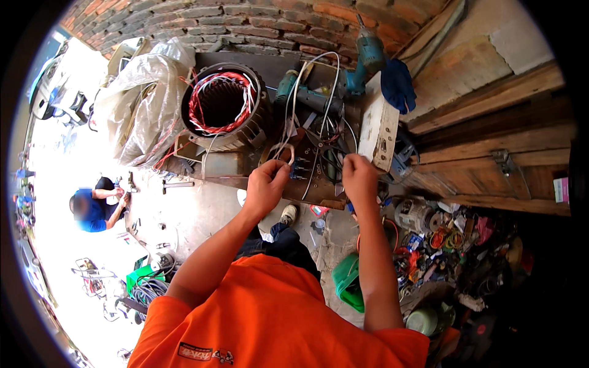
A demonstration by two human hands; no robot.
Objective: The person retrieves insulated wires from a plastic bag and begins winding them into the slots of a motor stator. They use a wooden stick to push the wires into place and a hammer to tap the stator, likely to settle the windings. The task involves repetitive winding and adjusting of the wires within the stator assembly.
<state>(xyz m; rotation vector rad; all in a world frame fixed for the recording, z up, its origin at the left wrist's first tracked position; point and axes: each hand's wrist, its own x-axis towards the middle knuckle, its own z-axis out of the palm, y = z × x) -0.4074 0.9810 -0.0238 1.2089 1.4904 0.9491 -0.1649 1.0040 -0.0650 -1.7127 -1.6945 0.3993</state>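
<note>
My left hand is closed around a small loop of wire or tape at the front of a dark workbench. My right hand pinches thin white wires that run up across the bench. Behind my left hand stands an open electric motor stator with red and white windings. A small blue terminal part lies between my hands.
A teal power drill and a second teal tool lie at the back by a brick wall. A white box stands right of the wires. Plastic sacks sit left. A person in blue crouches on the floor. Cluttered parts lie at right.
</note>
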